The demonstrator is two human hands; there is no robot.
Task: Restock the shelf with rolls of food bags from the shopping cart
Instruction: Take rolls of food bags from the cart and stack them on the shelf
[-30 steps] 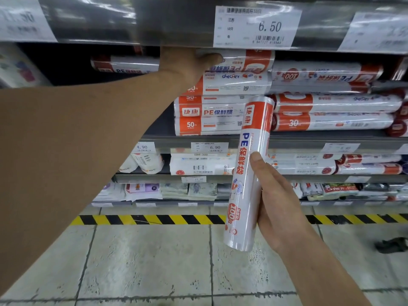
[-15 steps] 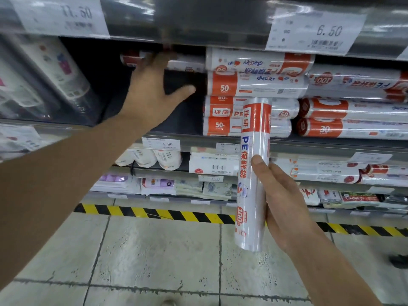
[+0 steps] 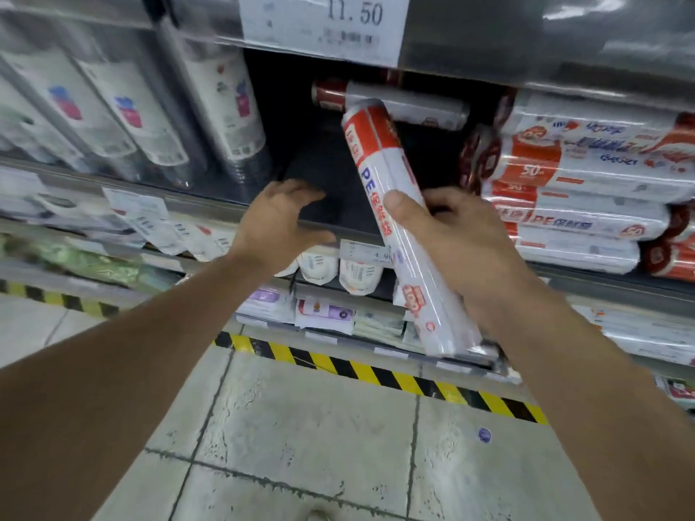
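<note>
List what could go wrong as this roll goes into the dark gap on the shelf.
1. The roll is steeply tilted, red end up near the upper shelf; pushed in so, it may strike that edge or the lone roll behind.
2. The stacked rolls border the gap's right side; a bump could send some rolling out.
3. The right hand grips glossy film at mid-length only, the left hand open and off it; it might slip.

Dark shelf (image 3: 324,164), stacked rolls (image 3: 586,208) (perhaps cling film) at right
</note>
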